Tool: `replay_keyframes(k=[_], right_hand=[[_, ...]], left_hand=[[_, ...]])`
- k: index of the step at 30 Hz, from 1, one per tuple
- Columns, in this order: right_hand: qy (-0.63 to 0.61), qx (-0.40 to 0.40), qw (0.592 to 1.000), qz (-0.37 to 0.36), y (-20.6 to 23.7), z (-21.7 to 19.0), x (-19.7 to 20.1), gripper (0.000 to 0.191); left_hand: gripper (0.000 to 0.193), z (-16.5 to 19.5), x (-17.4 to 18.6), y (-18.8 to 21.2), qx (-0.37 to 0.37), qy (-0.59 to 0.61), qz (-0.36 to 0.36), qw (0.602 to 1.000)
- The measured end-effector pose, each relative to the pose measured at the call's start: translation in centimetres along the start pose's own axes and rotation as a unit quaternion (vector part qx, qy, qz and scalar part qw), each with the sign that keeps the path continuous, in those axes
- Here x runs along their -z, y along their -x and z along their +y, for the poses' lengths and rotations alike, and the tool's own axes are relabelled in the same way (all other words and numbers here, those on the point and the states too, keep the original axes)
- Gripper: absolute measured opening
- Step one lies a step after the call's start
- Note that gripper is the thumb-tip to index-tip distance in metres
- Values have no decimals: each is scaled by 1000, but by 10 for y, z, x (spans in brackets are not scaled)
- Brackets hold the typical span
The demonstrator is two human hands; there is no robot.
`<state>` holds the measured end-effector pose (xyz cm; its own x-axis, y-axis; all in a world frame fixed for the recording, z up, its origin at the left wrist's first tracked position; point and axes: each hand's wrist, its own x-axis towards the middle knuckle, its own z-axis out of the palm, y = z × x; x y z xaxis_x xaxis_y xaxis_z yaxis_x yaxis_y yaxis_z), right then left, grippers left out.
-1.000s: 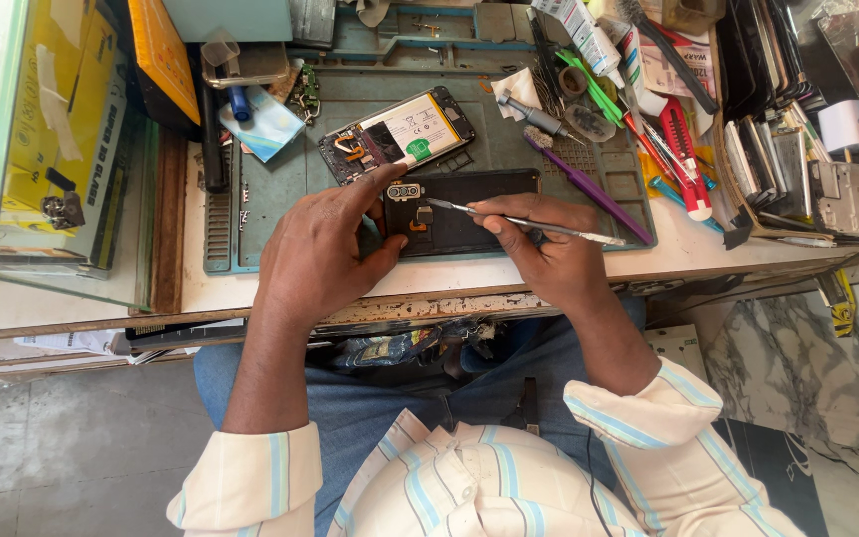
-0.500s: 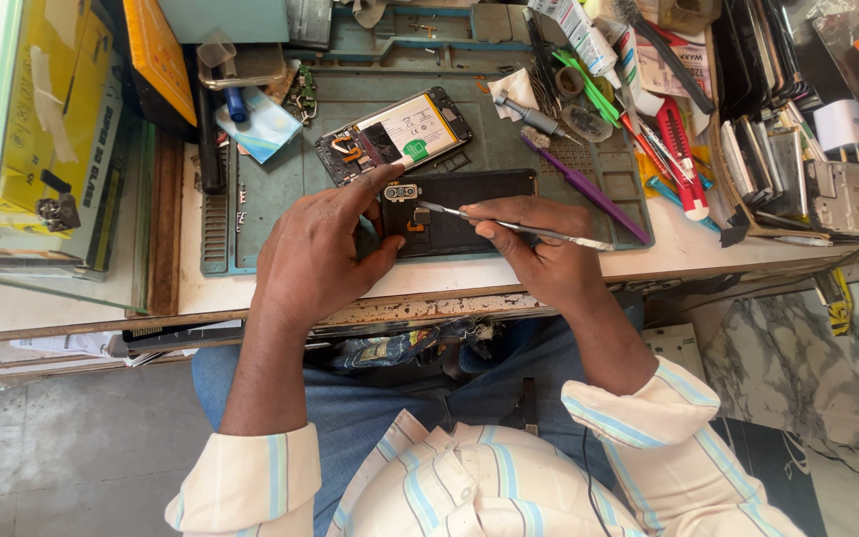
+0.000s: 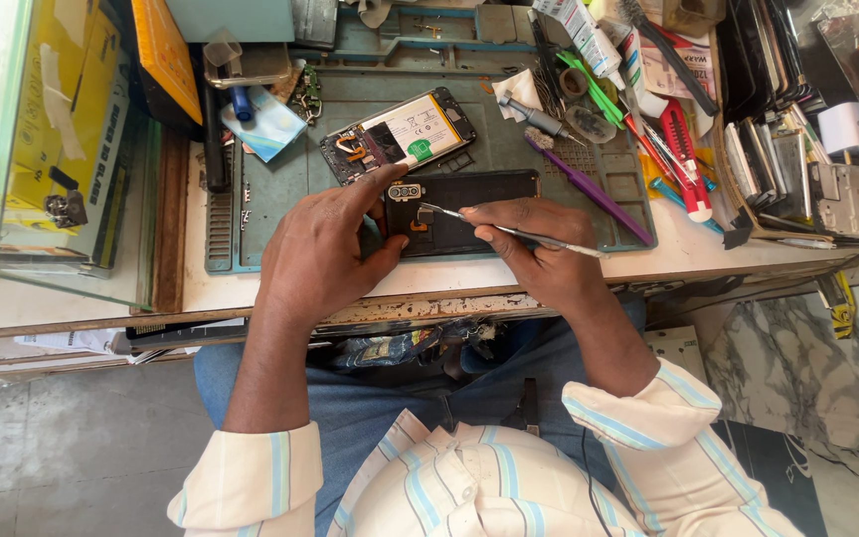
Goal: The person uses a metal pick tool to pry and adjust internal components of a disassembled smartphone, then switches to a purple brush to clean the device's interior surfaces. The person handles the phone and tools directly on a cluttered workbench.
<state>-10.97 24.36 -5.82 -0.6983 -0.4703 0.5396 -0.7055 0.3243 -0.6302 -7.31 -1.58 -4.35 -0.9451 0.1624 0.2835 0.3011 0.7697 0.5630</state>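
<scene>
A person seated at a cluttered repair bench steadies a black rectangular phone back cover with the left hand, its forefinger stretched to the cover's upper left corner beside the silver camera module and its thumb pressing the cover's lower left edge. The right hand pinches slim metal tweezers, whose tip touches the cover just right of the camera module. The cover lies on the near edge of a grey-green work mat. Just beyond it, an opened phone with an exposed white battery lies tilted. A purple plastic pry tool rests diagonally to the right, near a heap of red and green hand tools. A yellow box stands at the far left. The left hand hides the cover's left end.
</scene>
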Motion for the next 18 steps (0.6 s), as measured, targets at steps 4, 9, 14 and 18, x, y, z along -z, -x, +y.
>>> replay_keyframes(k=[4,9,14,18], right_hand=[[-43,-28,999,4,0,0,1,17],[-4,-5,1000,1,0,0,0,18],[-93,-48,994,13,1,1,0,18],[-19,-15,1000,3,2,1,0,18]], left_hand=[[74,0,0,0,-10,1,7,1000],[75,0,1,0,-5,12,2,1000],[74,1,0,-1,-8,-3,1,1000],[75,0,0,1,-17,5,13,1000]])
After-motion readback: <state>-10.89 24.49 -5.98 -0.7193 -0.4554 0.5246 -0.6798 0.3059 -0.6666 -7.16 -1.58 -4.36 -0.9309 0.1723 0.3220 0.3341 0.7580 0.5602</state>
